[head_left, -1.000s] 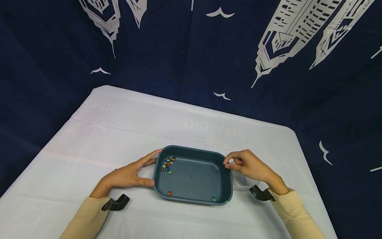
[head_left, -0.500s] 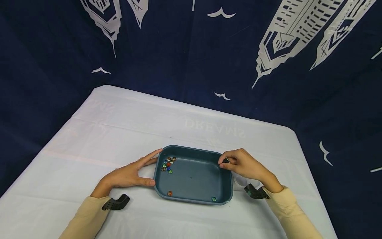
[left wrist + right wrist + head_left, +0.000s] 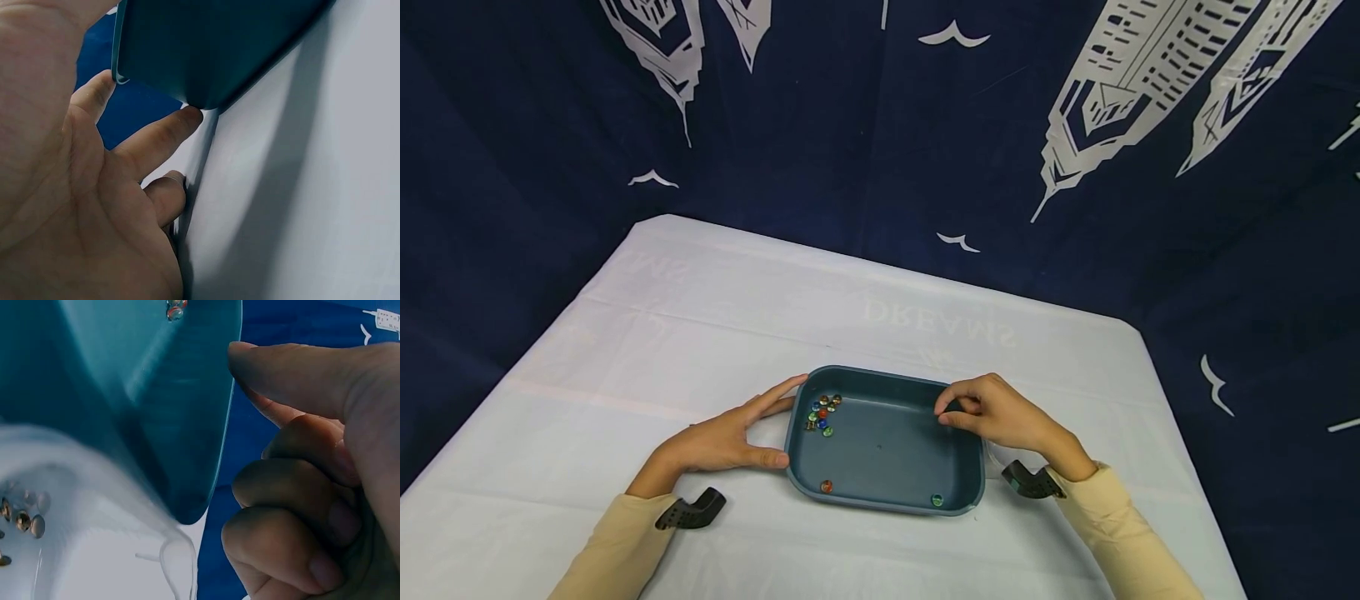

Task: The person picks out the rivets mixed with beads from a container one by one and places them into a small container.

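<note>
A dark teal plastic tray (image 3: 880,475) lies on the white-covered table. Glass marbles (image 3: 822,424) of several colours cluster in its left end; an orange marble (image 3: 827,486) and a green marble (image 3: 937,500) lie along the near side. My left hand (image 3: 722,440) rests on the tray's left end, thumb and fingers spread, fingertips touching it in the left wrist view. Above the tray's right end is my right hand (image 3: 1000,412), thumb and index tips close together, other fingers curled. Whether a marble is between those tips is hidden.
A clear plastic container (image 3: 94,487) with several small round pieces stands beside the tray's right end, mostly hidden by the right hand in the head view. A dark blue curtain (image 3: 850,150) hangs behind the table (image 3: 737,283).
My right hand has moved left, from the tray's right rim to above its inside, with thumb and index held close. My left hand, the tray and the visible marbles have stayed put.
</note>
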`<state>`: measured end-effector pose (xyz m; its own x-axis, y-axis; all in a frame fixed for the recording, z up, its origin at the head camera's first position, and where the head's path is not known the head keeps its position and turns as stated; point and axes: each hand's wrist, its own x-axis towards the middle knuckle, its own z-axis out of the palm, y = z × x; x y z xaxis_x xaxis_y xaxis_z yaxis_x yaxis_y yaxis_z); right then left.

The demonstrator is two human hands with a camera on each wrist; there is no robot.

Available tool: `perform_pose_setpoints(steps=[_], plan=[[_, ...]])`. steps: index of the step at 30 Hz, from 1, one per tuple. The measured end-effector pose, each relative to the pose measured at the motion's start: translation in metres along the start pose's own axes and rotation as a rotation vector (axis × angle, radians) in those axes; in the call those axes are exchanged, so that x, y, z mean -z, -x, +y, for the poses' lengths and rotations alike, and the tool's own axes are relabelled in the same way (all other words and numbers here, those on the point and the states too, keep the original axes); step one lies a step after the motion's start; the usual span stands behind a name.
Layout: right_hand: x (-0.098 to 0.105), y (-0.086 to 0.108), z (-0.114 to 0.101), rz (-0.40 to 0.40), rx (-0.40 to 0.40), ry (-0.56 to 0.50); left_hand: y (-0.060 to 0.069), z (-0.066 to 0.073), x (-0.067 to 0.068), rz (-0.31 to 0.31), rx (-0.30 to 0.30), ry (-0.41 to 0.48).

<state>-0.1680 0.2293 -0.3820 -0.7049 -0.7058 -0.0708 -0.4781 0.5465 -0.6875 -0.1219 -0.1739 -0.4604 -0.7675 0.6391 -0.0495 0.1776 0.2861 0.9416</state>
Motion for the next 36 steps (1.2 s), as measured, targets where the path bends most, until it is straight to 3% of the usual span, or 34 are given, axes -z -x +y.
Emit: perform_pose_setpoints(steps=[9,36], plan=[[-0.005,-0.005,-0.002,-0.023,-0.001,0.014,0.000,0.001,-0.001,-0.003,-0.024,0.018],[-0.008,-0.012,-0.009,-0.046,0.032,0.030,-0.001,0.001,0.000,-0.006,-0.014,-0.003]])
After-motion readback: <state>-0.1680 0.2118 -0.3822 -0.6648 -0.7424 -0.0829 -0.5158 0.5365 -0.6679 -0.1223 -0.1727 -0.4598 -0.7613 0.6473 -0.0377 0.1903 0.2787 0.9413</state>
